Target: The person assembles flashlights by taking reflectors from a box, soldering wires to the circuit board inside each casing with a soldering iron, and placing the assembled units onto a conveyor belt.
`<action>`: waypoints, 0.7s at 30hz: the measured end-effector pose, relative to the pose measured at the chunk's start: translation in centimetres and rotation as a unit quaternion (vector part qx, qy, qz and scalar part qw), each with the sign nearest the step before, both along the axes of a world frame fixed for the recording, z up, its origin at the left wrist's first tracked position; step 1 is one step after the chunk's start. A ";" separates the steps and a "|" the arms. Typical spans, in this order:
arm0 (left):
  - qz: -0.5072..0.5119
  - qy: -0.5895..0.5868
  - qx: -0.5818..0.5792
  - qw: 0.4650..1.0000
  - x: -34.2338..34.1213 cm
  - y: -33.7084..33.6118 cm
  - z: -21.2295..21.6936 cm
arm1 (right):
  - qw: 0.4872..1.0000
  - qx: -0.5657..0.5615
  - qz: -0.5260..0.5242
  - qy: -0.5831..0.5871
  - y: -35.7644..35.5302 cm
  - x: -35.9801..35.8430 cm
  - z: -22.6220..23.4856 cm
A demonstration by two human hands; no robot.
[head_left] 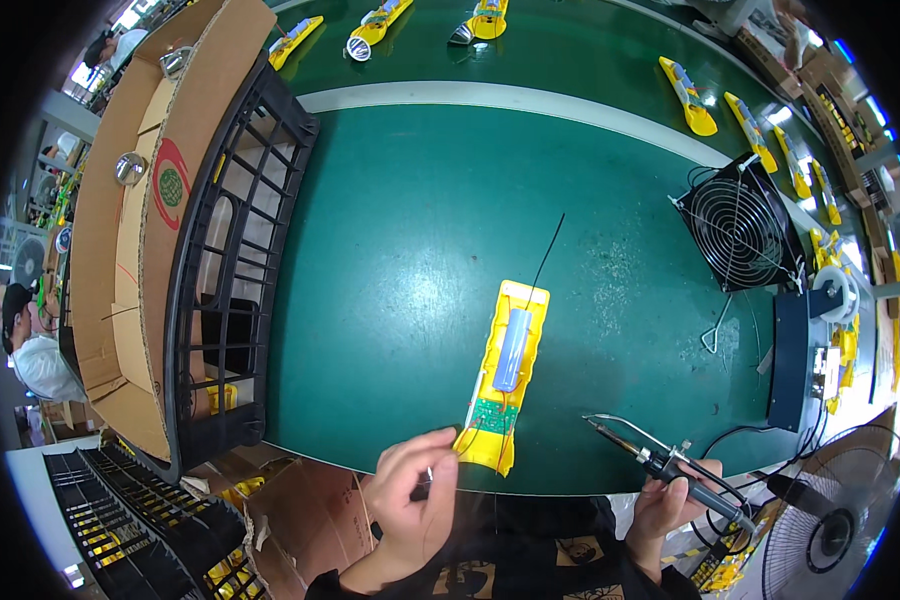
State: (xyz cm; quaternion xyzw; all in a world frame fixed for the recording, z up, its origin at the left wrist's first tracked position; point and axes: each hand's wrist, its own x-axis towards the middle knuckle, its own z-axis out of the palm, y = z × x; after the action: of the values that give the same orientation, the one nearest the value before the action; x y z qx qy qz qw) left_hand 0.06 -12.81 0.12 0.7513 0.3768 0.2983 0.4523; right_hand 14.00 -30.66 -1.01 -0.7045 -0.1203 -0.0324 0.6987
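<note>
On the green bench mat lies a yellow plastic housing half, holding a blue-violet cylindrical battery and a small green circuit board. Thin wires run from the board, and a black wire sticks out past the far end. My left hand is closed at the housing's near left edge, its fingertips pinched beside thin wires. What they hold is too small to make out. To the right, my right hand grips a soldering iron with a thin metal feed tube; its tip points left, apart from the housing.
A cardboard box with round reflectors sits on a black plastic crate at left. Far right stand a black fan, a blue device and a solder spool. Yellow housings lie on the green belt beyond. A person sits far left.
</note>
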 end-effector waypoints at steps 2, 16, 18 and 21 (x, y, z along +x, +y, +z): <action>-0.009 0.056 -0.012 0.998 0.8 0.5 1.6 | 1.000 0.024 0.018 -0.006 -0.2 0.1 -0.3; -0.026 0.123 0.076 0.989 1.2 0.9 0.6 | 0.999 0.039 0.010 0.008 0.1 0.0 -0.3; -0.022 0.098 0.069 0.993 1.8 1.0 0.8 | 0.999 0.040 0.013 0.008 0.3 0.0 -0.1; -0.027 0.077 0.057 0.995 2.4 1.3 1.3 | 0.999 0.049 0.014 0.018 0.5 -0.1 0.0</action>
State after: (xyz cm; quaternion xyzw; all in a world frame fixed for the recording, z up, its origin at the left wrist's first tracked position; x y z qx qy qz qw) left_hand 2.43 -11.55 1.41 0.8063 0.3728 0.2484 0.3862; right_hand 13.89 -30.15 -0.99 -0.6679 -0.1157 -0.0154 0.7350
